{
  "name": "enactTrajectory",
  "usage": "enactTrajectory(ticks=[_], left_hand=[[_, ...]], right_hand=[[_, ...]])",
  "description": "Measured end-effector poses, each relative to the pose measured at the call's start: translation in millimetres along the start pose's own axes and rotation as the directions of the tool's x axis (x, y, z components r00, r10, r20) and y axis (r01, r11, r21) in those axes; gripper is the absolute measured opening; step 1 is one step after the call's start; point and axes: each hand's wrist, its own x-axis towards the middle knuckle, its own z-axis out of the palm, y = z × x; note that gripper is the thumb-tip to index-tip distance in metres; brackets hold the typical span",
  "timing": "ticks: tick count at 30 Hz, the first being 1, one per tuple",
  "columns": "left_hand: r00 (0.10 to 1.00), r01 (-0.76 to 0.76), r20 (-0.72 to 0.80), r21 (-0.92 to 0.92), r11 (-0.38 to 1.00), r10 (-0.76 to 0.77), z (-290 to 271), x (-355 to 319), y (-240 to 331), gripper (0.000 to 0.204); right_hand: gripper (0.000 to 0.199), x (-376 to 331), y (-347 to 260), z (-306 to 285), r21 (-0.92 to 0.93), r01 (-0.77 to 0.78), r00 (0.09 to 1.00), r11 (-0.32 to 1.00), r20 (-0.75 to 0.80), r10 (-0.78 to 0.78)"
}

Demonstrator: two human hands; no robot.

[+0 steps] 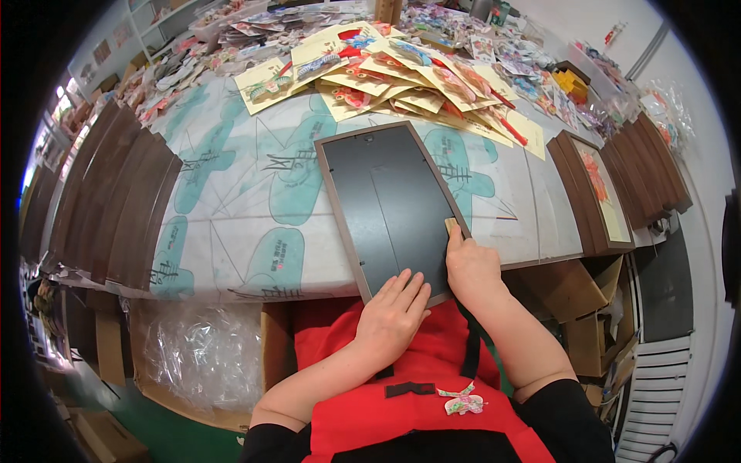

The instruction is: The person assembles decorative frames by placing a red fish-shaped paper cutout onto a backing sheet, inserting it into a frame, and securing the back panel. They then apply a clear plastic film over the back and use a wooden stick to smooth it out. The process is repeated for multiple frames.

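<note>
A brown picture frame (386,202) lies face down on the table, its black backing board upward, its near end over the table's front edge. My left hand (394,315) lies flat on the near end of the backing, fingers together. My right hand (469,266) sits at the frame's right edge and presses a small tan wooden piece (451,225) against that edge with thumb and fingers.
The table (255,208) has a white cover with green prints. Yellow cards with colourful cutouts (401,81) fan out behind the frame. Stacks of brown frames (116,197) stand at left and more frames (610,185) at right. A box of clear plastic bags (204,351) sits below left.
</note>
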Motion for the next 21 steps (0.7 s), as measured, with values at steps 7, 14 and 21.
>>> enactTrajectory(ticks=[7,14,21], left_hand=[[1.000,0.007,0.026,0.000,1.000,-0.007,-12,-6,-11,0.043],[0.967,0.161,0.205,-0.026,0.987,-0.153,-54,14,-25,0.048],[0.972,0.139,0.218,-0.239,0.961,-0.086,-23,26,-35,0.052]], right_hand=[[0.027,-5,40,-1,0.699,0.146,0.976,0.700,-0.217,0.012],[0.009,-29,50,0,0.744,0.247,0.967,0.620,-0.233,-0.106],[0.020,-21,29,-10,0.560,0.383,0.923,0.734,-0.202,-0.328]])
